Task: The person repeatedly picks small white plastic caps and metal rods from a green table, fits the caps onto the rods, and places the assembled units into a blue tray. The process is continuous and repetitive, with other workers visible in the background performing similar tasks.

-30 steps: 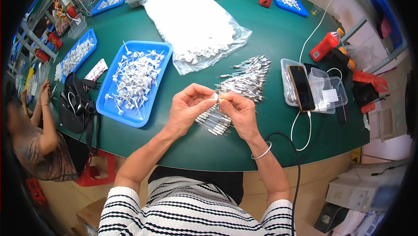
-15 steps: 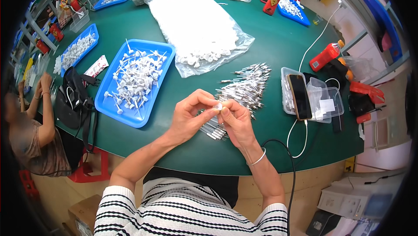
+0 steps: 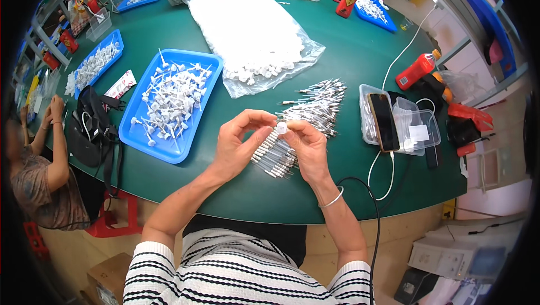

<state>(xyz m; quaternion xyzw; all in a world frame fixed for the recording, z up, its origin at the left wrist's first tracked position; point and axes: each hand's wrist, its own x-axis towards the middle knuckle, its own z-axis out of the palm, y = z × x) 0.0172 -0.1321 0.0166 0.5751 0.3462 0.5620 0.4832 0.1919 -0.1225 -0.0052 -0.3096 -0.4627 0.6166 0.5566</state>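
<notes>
Over the near part of the green table [image 3: 236,195], my two hands are close together. Thumb and fingers of my right hand [image 3: 312,150] pinch a small white plastic cap [image 3: 282,128]. Just left of it, my left hand [image 3: 233,144] has its thumb and forefinger bent and a little apart, and nothing shows between them. Beneath and behind the hands lies a pile of thin metal pins with pale sleeves [image 3: 318,105]. A blue tray [image 3: 128,135] on the left holds many white caps with thin stems [image 3: 169,99]. Behind stands a large clear bag of white caps [image 3: 247,29].
A phone [image 3: 383,122] leans on clear plastic boxes [image 3: 419,130] at the right, with a white cable. Red bottles [image 3: 417,71] stand or lie beyond. A black bag [image 3: 93,125] rests at the left edge, near a seated person [image 3: 48,175]. A black cable passes my right forearm.
My fingertips have drawn slightly apart. The white cap, earlier between both hands, now shows in my right fingers. The whole view has shifted slightly.
</notes>
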